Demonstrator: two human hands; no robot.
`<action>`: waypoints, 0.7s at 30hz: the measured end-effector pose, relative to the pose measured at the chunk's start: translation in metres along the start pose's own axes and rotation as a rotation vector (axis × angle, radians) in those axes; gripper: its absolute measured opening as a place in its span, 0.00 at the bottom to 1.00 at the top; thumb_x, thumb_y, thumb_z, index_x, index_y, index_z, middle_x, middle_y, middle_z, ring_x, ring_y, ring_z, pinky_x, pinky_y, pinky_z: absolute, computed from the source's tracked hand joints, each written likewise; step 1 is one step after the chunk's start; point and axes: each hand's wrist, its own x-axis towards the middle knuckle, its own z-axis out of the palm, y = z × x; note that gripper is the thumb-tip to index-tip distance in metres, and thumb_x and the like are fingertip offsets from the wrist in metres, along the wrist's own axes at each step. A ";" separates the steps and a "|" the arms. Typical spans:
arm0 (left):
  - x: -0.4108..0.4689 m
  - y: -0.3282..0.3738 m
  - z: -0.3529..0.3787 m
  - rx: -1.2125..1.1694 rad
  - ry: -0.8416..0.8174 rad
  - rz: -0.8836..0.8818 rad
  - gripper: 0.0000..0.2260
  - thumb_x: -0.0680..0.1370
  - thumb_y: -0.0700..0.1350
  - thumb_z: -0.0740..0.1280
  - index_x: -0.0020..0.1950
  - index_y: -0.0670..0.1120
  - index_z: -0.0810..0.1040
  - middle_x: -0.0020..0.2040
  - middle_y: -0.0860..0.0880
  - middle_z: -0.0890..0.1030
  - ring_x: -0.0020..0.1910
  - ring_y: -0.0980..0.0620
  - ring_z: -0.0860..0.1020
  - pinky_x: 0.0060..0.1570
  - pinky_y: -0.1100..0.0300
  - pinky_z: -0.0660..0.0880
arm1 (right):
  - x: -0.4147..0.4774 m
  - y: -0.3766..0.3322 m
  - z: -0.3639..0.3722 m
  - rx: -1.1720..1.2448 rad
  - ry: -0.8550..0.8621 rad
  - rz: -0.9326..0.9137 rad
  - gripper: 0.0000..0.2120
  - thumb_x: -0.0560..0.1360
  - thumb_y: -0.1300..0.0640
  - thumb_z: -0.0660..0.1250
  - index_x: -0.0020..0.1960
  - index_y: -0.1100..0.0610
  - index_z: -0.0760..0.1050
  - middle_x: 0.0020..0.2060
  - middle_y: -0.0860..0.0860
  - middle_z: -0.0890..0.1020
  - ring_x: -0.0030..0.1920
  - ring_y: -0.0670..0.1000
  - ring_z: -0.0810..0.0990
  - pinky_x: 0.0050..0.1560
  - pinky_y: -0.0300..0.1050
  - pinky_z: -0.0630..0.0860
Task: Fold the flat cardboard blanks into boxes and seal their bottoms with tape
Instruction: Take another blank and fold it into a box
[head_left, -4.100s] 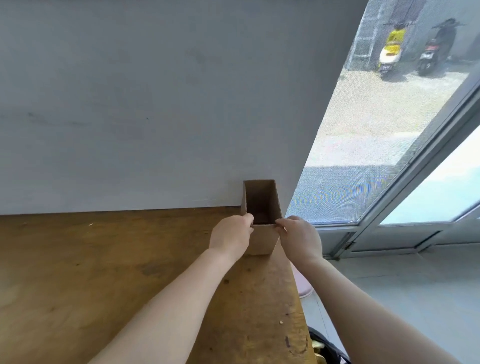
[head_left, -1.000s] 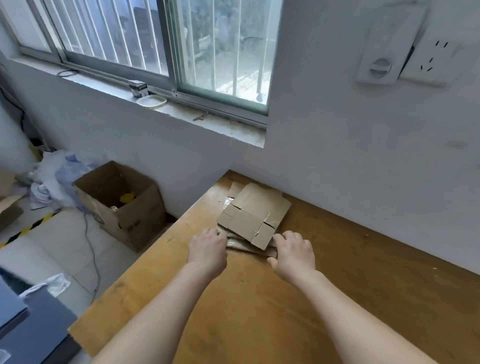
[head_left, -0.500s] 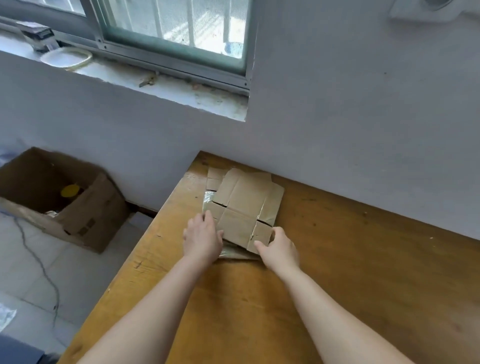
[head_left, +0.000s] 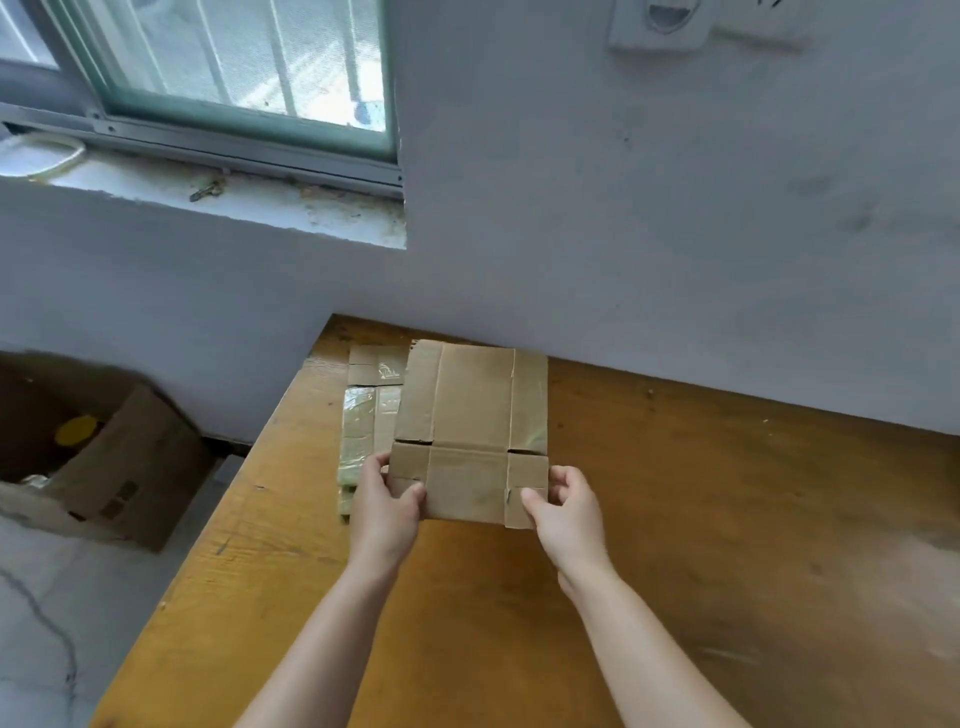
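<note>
A flat brown cardboard blank (head_left: 472, 415) is held up off the wooden table (head_left: 675, 519), its near flaps toward me. My left hand (head_left: 384, 504) pinches its near left flap, thumb on top. My right hand (head_left: 569, 512) pinches the near right flap the same way. Under and left of it lies a stack of more flat blanks (head_left: 363, 415), some with shiny tape on them, at the table's far left corner.
A grey wall runs along the table's far edge, with a window (head_left: 234, 67) and sill above left. An open cardboard carton (head_left: 104, 462) stands on the floor left of the table. A tape roll (head_left: 41, 153) lies on the sill.
Both hands have taken hold of the top blank and lifted it off the stack, turning it square to me. Earlier I left a folded box at the table's other end.
</note>
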 end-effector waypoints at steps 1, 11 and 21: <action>-0.010 0.001 0.006 -0.020 -0.011 0.008 0.19 0.77 0.36 0.68 0.66 0.47 0.70 0.57 0.47 0.77 0.54 0.48 0.77 0.57 0.50 0.76 | -0.006 0.004 -0.009 0.021 0.017 -0.005 0.14 0.78 0.60 0.68 0.59 0.48 0.69 0.57 0.47 0.78 0.57 0.49 0.78 0.58 0.47 0.78; -0.139 0.002 0.077 -0.108 -0.037 0.066 0.18 0.78 0.33 0.66 0.65 0.47 0.69 0.58 0.47 0.77 0.57 0.49 0.76 0.59 0.52 0.75 | -0.072 0.052 -0.135 0.106 0.051 -0.039 0.17 0.77 0.61 0.69 0.63 0.52 0.70 0.55 0.47 0.79 0.56 0.48 0.79 0.56 0.44 0.79; -0.283 0.003 0.151 -0.120 -0.052 0.070 0.19 0.79 0.36 0.66 0.66 0.51 0.68 0.59 0.49 0.77 0.58 0.49 0.77 0.60 0.49 0.75 | -0.132 0.100 -0.267 0.066 0.167 -0.112 0.09 0.79 0.51 0.67 0.56 0.54 0.72 0.49 0.48 0.79 0.47 0.46 0.77 0.41 0.36 0.73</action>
